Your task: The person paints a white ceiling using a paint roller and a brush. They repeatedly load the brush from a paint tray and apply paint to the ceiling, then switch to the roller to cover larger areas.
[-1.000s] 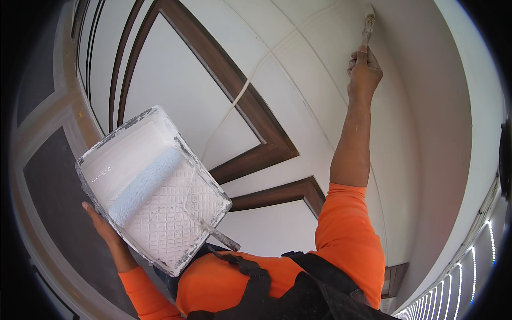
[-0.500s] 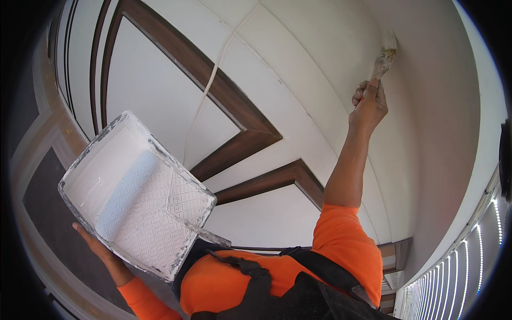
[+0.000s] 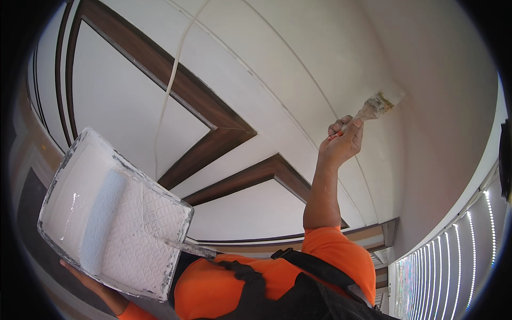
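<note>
High on the right, my right hand (image 3: 345,140) is closed round the handle of a paint-crusted paintbrush (image 3: 373,106). The brush slants up to the right, its bristle tips touching the pale surface near the corner with the adjoining wall (image 3: 442,117). At the lower left, my left hand (image 3: 77,273) holds a paint tray (image 3: 184,216) from beneath; most of its fingers are hidden by the tray. White paint pools at the tray's far-left end. Across the ribbed part lies a paint roller with a light blue sleeve (image 3: 101,221), its handle (image 3: 192,248) sticking out over the right rim.
Dark brown wooden moulding (image 3: 213,109) frames white panels on the surface ahead. A white cable (image 3: 173,72) hangs loosely across them. Rows of lit strip lights (image 3: 453,261) run along the lower right. Dark straps (image 3: 314,266) cross my orange top.
The brush has swung from nearly upright to slanting right, and my right hand sits lower and further left in the picture. The tray and moulding have also shifted left as the view moved.
</note>
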`<state>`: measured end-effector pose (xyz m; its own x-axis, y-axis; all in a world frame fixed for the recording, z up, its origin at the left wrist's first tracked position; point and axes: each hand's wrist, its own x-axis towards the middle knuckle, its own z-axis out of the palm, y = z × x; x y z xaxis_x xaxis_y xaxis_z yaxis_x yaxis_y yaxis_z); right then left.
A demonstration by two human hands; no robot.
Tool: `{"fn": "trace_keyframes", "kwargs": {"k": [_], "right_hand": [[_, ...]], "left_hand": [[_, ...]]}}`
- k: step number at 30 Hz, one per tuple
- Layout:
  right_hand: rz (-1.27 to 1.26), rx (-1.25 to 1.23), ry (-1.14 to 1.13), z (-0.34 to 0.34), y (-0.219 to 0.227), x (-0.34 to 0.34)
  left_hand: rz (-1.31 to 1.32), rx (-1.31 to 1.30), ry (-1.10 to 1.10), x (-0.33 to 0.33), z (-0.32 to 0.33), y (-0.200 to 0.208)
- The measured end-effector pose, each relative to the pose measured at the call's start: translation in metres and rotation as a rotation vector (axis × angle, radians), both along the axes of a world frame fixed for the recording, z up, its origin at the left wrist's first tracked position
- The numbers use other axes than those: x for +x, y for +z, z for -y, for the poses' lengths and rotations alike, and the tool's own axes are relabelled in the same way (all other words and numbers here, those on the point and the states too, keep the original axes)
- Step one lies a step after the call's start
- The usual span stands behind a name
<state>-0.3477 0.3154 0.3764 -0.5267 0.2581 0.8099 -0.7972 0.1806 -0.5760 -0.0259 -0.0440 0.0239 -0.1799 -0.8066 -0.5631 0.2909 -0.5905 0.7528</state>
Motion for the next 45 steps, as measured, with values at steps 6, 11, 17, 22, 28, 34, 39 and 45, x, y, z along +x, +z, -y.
{"fn": "trace_keyframes", "kwargs": {"k": [6,11,17,22,28,34,39,45], "right_hand": [[-0.017,0.404,0.012,0.065,0.020,-0.023],[-0.069,0.540,-0.032,0.099,0.053,-0.035],[-0.028,0.500,-0.069,0.081,0.070,-0.035],[-0.024,0.410,-0.139,0.016,0.066,-0.030],[-0.071,0.233,-0.243,-0.055,0.055,-0.011],[-0.100,0.013,-0.240,-0.115,0.033,0.006],[-0.147,-0.241,-0.098,-0.080,0.003,0.016],[-0.204,-0.494,0.081,-0.005,0.007,-0.002]], "left_hand": [[0.065,-0.020,0.069,-0.003,0.001,0.006],[0.287,-0.288,-0.009,0.011,0.005,-0.041],[0.267,-0.237,-0.010,0.011,0.005,-0.032],[0.284,-0.264,-0.010,0.005,0.001,-0.022],[0.172,-0.127,-0.001,-0.005,-0.003,0.014],[0.291,-0.220,-0.011,-0.009,-0.013,0.027],[0.298,-0.221,-0.023,-0.017,-0.025,0.052],[0.229,-0.101,0.016,-0.004,-0.006,0.018]]}}
